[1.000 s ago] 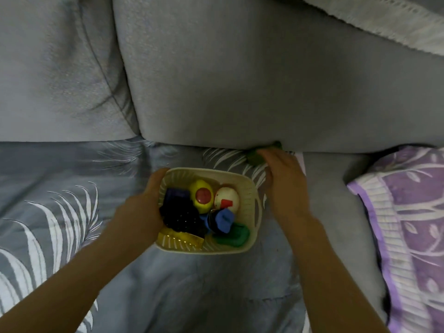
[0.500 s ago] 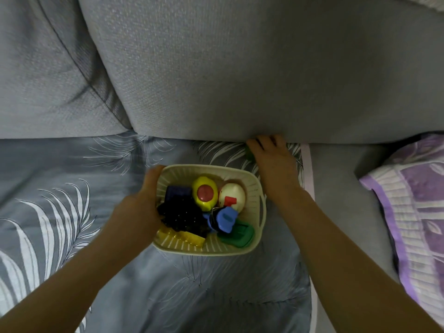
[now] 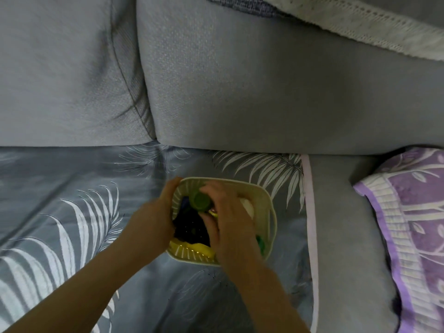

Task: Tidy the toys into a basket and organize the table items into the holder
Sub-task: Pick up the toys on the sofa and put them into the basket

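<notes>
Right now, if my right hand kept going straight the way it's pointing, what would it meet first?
Probably the basket's far left rim, beside the left hand gripping it; depth is unclear, so the right hand, holding the green toy, may pass above.

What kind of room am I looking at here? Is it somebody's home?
Probably a home living room, on a sofa: grey back cushions, a leaf-print cover over the seat, a purple patterned pillow, and a basket of toys with a green toy held over it.

We see a cream slatted basket point(image 3: 271, 212) upright on the leaf-print cover point(image 3: 72, 212), holding a dark toy point(image 3: 189, 227), a yellow toy point(image 3: 192, 247) and a white toy point(image 3: 248, 205); a round green toy point(image 3: 200, 200) is held just above them.
</notes>
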A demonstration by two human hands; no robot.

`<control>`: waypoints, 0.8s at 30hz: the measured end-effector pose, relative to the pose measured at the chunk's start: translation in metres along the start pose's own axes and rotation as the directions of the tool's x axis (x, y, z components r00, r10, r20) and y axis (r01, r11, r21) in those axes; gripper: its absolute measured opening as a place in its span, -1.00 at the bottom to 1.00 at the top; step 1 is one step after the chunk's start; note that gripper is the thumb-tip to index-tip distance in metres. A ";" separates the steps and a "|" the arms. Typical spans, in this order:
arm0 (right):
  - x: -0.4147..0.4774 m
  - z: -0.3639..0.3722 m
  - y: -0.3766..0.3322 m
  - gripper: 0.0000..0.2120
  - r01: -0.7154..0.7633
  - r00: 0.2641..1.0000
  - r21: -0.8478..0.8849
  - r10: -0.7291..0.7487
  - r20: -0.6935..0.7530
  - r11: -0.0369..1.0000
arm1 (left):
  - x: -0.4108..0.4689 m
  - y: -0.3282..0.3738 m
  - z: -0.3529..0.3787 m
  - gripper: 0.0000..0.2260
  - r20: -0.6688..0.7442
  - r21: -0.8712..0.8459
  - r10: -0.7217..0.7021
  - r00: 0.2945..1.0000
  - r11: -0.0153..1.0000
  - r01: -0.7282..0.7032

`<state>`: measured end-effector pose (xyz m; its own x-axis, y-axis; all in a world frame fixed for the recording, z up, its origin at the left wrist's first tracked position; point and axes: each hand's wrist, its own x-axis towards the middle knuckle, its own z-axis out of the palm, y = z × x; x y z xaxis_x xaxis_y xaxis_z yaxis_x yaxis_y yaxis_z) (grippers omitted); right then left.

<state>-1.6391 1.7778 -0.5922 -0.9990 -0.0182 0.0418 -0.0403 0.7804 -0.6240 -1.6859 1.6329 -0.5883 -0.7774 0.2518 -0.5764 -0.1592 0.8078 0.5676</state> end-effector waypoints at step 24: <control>0.000 -0.065 -0.213 -0.35 0.237 0.971 -0.423 -0.205 0.121 0.875 | -0.179 -0.004 -0.167 -0.38 -0.082 0.027 0.098 0.992 0.995 -0.097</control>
<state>-1.6288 1.6523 -0.4091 -0.9646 -0.2533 0.0739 -0.2633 0.9424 -0.2061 -1.6474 1.4955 -0.3888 -0.8366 0.2855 -0.4676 -0.0671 0.7936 0.6047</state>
